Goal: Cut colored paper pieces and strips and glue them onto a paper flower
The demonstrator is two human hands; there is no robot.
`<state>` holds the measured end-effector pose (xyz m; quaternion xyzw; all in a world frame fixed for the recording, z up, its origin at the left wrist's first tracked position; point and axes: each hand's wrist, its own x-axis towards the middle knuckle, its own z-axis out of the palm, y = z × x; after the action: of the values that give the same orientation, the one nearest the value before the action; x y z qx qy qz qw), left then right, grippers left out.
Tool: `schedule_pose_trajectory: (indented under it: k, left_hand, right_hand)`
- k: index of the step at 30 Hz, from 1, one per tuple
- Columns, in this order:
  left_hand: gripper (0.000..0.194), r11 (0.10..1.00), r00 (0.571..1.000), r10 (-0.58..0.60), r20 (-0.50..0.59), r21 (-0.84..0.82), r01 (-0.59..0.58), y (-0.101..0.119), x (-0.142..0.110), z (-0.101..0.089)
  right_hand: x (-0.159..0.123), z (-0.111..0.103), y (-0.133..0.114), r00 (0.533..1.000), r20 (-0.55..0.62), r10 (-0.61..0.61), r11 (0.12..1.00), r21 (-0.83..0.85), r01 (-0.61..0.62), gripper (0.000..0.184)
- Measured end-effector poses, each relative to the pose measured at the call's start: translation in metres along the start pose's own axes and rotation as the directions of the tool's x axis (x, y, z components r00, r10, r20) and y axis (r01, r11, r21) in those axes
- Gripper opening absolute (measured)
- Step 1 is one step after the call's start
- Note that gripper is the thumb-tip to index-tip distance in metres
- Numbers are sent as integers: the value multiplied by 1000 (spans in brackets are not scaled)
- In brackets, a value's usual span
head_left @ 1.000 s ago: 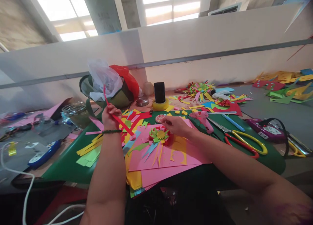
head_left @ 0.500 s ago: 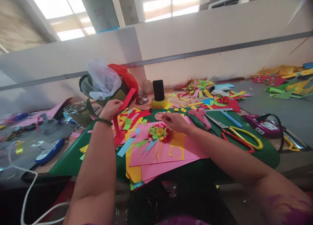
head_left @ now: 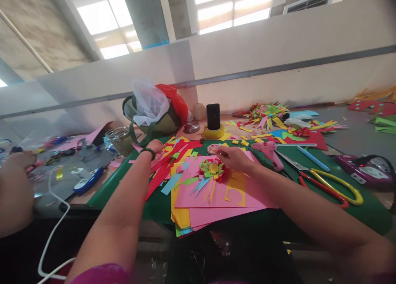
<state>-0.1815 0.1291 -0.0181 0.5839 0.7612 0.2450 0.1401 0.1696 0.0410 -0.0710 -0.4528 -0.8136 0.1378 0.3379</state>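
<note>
My left hand point(head_left: 156, 146), with a dark beaded bracelet at the wrist, reaches into a pile of cut paper strips; its fingertips are hidden. Red paper strips point(head_left: 168, 158) lie just beside it. My right hand point(head_left: 233, 158) is closed in a pinch, and what it holds, if anything, is too small to make out. Touching or almost touching its fingertips is a small round patterned disc point(head_left: 213, 149). Below that hand a layered paper flower point(head_left: 213, 168), green and red with a yellow centre, rests on stacked pink paper sheets point(head_left: 198, 197).
A pink glue gun point(head_left: 268, 151), large scissors point(head_left: 331, 185) and a blue pen-like tool point(head_left: 314, 158) lie at right. A phone point(head_left: 213, 116) stands on a yellow tape roll point(head_left: 214, 131). Behind sits a bag point(head_left: 154, 111); a glass jar point(head_left: 119, 139) and another person's arm point(head_left: 15, 193) are left.
My left hand has lowered to the paper pile, and the red strip it held raised now lies among the scraps. My right hand stays near the flower. Another person's arm has appeared at left.
</note>
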Motion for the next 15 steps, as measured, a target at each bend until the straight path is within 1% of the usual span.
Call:
schedule_pose_trajectory:
  k: [3,7,11,15]
  left_hand:
    - [34,991,999,-43,29,124,39,-3,6,8]
    - [35,979,998,-38,56,203,26,-1,11,21]
    - [34,977,998,-31,57,212,19,5,15,33]
    - [32,989,998,-39,44,143,32,5,20,31]
  right_hand:
    - [0,-1,0,1000,7,6,1000,-8,-6,18]
    - [0,1,-2,1000,27,12,1000,-21,-12,16]
    - [1,4,-1,999,44,20,999,-34,-18,16]
    - [2,5,2,997,65,46,998,-49,-43,17]
